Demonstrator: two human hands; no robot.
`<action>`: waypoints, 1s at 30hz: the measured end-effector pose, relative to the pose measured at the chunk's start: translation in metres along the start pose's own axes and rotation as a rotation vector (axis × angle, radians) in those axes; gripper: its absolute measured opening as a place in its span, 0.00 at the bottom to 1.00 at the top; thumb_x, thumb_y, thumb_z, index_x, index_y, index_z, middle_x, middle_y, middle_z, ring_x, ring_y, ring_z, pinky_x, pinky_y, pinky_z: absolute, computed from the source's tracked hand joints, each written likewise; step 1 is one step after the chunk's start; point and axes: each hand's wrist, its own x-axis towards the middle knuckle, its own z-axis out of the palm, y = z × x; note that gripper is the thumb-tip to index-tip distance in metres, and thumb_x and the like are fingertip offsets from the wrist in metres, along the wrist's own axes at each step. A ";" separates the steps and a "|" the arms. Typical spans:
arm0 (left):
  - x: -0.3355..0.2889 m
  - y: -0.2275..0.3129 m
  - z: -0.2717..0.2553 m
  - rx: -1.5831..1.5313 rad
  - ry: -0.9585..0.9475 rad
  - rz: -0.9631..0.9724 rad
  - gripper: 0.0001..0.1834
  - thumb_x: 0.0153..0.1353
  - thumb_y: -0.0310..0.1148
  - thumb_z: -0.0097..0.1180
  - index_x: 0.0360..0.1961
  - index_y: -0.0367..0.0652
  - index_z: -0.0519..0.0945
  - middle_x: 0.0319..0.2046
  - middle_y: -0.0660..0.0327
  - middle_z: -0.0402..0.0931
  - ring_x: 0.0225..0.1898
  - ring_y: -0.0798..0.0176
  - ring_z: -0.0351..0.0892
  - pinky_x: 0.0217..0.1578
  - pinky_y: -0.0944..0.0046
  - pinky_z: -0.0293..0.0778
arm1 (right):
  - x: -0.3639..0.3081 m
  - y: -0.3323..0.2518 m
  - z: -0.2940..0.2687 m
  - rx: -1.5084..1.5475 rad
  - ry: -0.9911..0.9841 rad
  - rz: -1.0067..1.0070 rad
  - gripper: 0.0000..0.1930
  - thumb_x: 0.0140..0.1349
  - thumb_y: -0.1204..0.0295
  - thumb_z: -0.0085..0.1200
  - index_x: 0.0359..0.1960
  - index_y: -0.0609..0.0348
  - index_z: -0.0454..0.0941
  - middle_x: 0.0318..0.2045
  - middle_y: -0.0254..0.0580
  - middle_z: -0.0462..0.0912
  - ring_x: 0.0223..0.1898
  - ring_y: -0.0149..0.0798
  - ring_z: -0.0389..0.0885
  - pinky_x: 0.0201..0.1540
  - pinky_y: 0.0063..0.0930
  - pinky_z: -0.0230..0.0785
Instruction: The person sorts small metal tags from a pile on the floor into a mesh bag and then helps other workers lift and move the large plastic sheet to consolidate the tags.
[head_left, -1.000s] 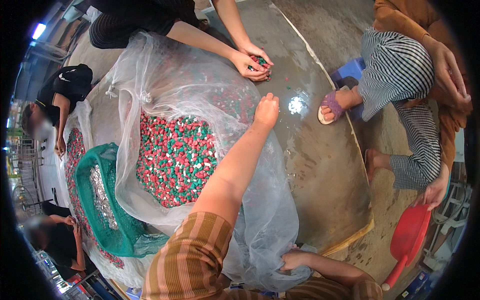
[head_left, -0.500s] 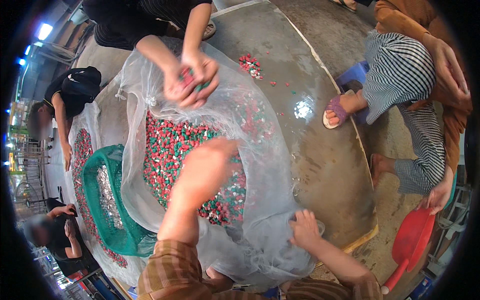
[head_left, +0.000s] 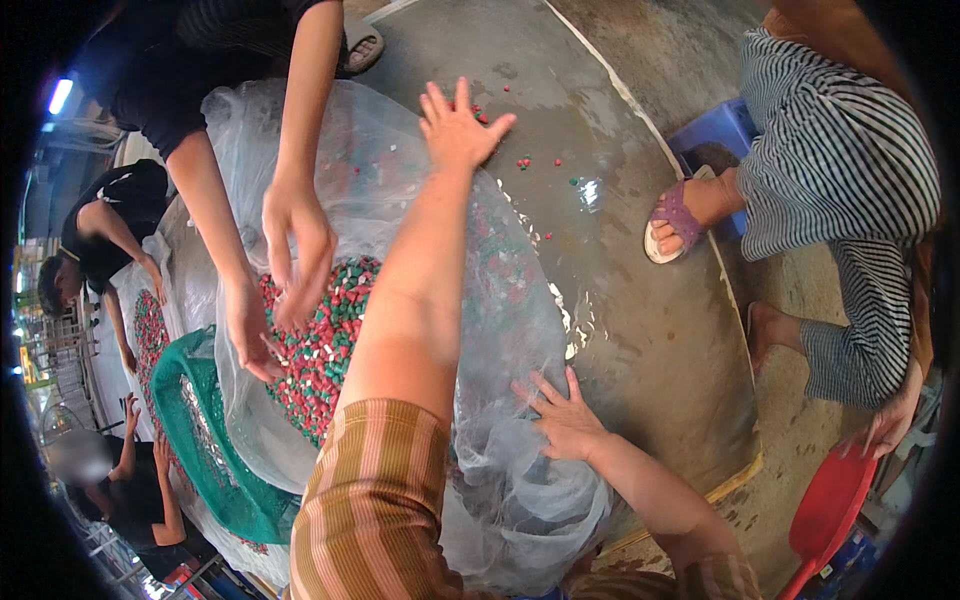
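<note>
My left hand (head_left: 458, 138) reaches to the far side of the grey wet surface, fingers spread, by a few small red pieces at its fingertips. My right hand (head_left: 568, 425) rests at the right edge of a sheer white net (head_left: 520, 510), its fingers apart. The net spreads around a pile of small red, green and white pieces (head_left: 330, 350), partly covered by my left forearm. Across from me, a co-worker's two hands (head_left: 295, 240) hang low over that pile, fingers pointing down.
A wet grey surface (head_left: 660, 380) with a pale raised edge holds a few stray pieces. A green net-lined basket (head_left: 190, 430) stands at left. On the right are a person's sandaled foot (head_left: 675, 225), a blue crate (head_left: 715, 135) and a red scoop (head_left: 830, 505). Two more people work at far left.
My left hand has swept from the pile to the far side and spread. My right hand has moved up and left, its fingers opening. The co-worker's cupped handful has gone down to the pile.
</note>
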 end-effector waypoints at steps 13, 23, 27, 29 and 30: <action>-0.021 0.023 0.037 0.092 0.013 0.450 0.11 0.57 0.41 0.50 0.33 0.44 0.70 0.29 0.58 0.70 0.32 0.51 0.75 0.31 0.51 0.75 | 0.006 0.007 0.005 0.110 0.006 -0.035 0.17 0.43 0.61 0.62 0.37 0.47 0.81 0.69 0.28 0.41 0.70 0.42 0.32 0.62 0.66 0.23; -0.052 0.010 -0.068 -0.192 -0.055 0.297 0.10 0.55 0.35 0.52 0.28 0.39 0.71 0.24 0.48 0.77 0.28 0.44 0.78 0.29 0.50 0.75 | 0.005 0.002 0.002 0.018 0.023 -0.039 0.17 0.46 0.58 0.60 0.39 0.45 0.80 0.69 0.29 0.40 0.69 0.42 0.32 0.64 0.63 0.23; -0.121 -0.021 -0.194 -0.298 -0.060 0.336 0.10 0.52 0.32 0.58 0.26 0.38 0.70 0.19 0.46 0.73 0.23 0.42 0.75 0.21 0.52 0.69 | -0.001 -0.001 -0.007 -0.018 -0.033 -0.004 0.16 0.46 0.57 0.60 0.38 0.43 0.81 0.69 0.30 0.40 0.69 0.42 0.32 0.64 0.63 0.23; -0.157 -0.036 -0.257 -0.273 -0.288 0.302 0.09 0.53 0.32 0.56 0.27 0.38 0.71 0.18 0.47 0.72 0.22 0.42 0.74 0.21 0.53 0.68 | 0.001 0.002 0.000 -0.006 0.008 -0.021 0.15 0.46 0.57 0.61 0.37 0.43 0.81 0.69 0.30 0.40 0.69 0.42 0.32 0.64 0.64 0.23; -0.171 -0.049 -0.278 -0.238 -0.479 0.292 0.09 0.53 0.32 0.57 0.29 0.38 0.73 0.19 0.48 0.71 0.22 0.46 0.74 0.23 0.55 0.69 | 0.000 0.001 0.000 -0.003 0.009 -0.015 0.15 0.46 0.57 0.61 0.37 0.43 0.81 0.69 0.30 0.40 0.69 0.42 0.32 0.63 0.64 0.22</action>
